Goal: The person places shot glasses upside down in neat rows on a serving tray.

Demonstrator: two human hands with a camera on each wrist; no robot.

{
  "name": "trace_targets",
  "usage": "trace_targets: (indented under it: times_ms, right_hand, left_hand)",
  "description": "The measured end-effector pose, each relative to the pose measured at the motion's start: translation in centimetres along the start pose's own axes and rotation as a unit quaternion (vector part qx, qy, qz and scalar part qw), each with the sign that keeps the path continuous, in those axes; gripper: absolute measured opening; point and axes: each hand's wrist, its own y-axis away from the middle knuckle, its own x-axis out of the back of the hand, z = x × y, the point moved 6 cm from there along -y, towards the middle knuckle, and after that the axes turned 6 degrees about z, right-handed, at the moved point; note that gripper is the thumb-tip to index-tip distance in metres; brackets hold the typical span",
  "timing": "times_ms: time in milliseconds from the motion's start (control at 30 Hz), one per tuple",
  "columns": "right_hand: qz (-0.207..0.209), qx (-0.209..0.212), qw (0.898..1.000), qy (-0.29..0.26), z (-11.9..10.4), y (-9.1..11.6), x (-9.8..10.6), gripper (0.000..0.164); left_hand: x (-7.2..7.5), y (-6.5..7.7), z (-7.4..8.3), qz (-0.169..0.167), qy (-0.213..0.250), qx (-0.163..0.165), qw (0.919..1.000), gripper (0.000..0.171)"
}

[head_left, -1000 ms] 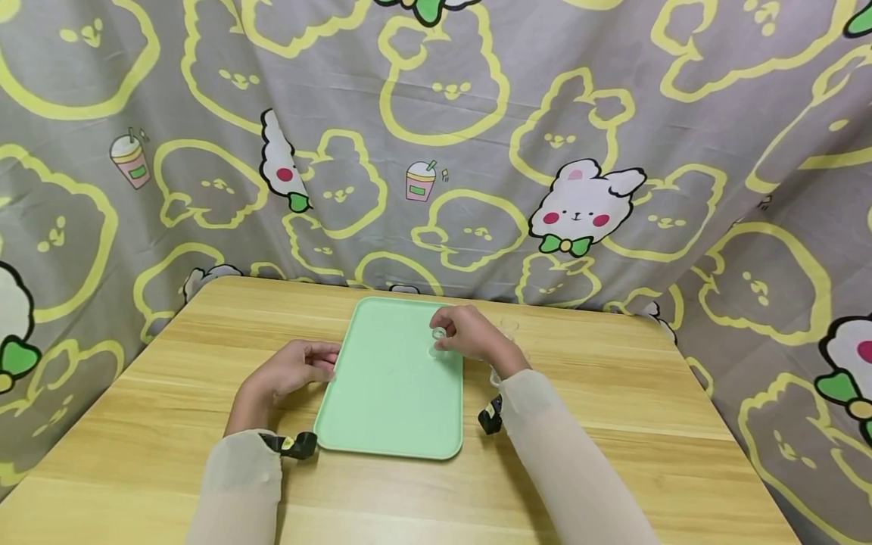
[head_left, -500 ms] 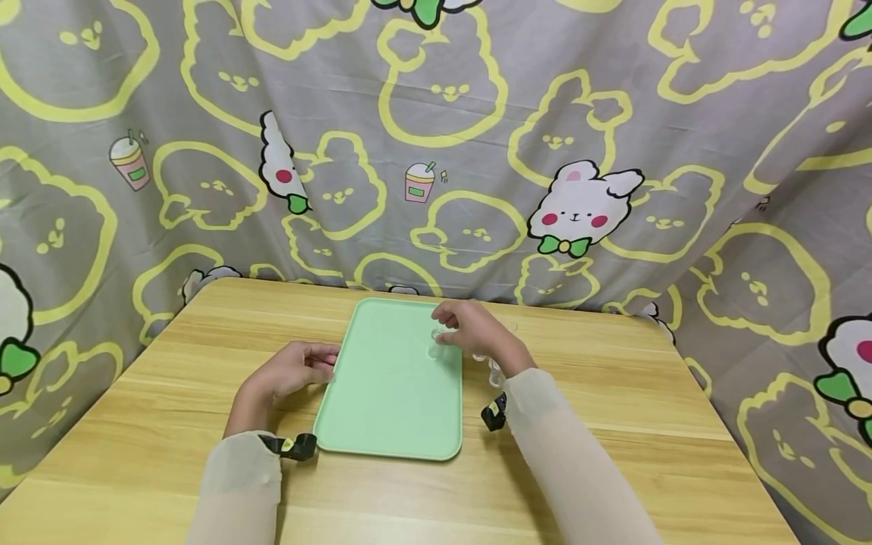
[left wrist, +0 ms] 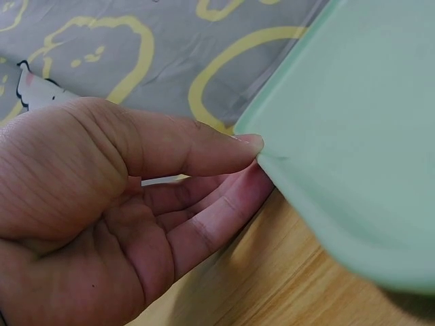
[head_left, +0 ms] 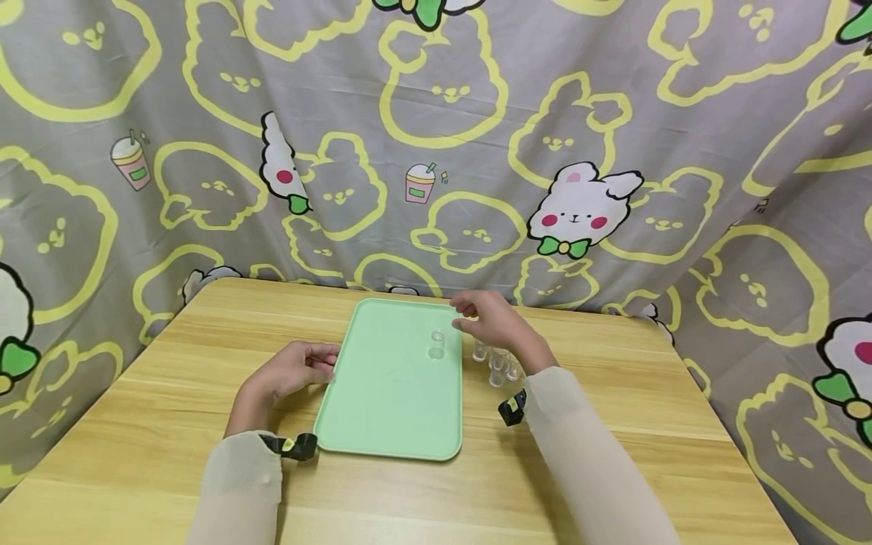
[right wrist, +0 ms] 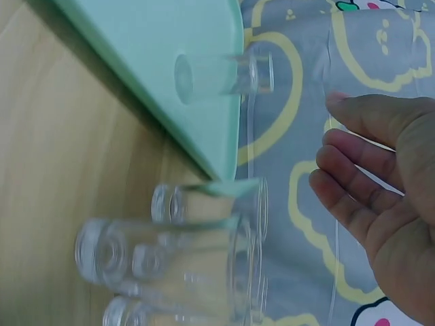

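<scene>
**One clear glass on a green tray, an empty hand beside it**

A clear glass (head_left: 437, 345) stands upright on a pale green tray (head_left: 388, 401), near the far right part of its surface. The tray lies on a wood-grain table (head_left: 613, 469). To its right, just beside the rim, more clear glasses (head_left: 498, 369) stand close together on the table, between the tray and the person's right wrist.

The right hand (head_left: 497, 324) is empty, raised over the tray's far right corner area, its thumb and bent fingers apart from the glass. The left hand (head_left: 289, 369) pinches the tray's left rim, thumb on top.

Both arms wear pale sleeves, each with a small black camera (head_left: 512, 409) at the wrist. Behind the table hangs a grey curtain (head_left: 341, 91) with yellow animal outlines and white rabbit faces.

The right hand and wrist cover part of the glass group in the head view; the right wrist view shows at least three, overlapping and cut off below, so their full number cannot be told. Being transparent, their edges blur together. The left fingers' tips are hidden by the tray's rim.
</scene>
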Motion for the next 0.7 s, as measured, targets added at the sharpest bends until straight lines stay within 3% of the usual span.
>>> trace_targets:
  times_ms: [300, 700]
  right_hand:
    - [0.046, 0.009, 0.999, -0.003, 1.5, 1.4, 2.0, 0.030]
    - [0.077, -0.017, 0.997, 0.002, 4.6, 3.7, 4.0, 0.031]
  left_hand:
    - [-0.1, 0.0, 0.0, 0.000, -0.003, 0.002, 1.0000, 0.054]
    - [0.0, 0.1, -0.2, 0.002, -0.013, 0.003, 0.9999, 0.052]
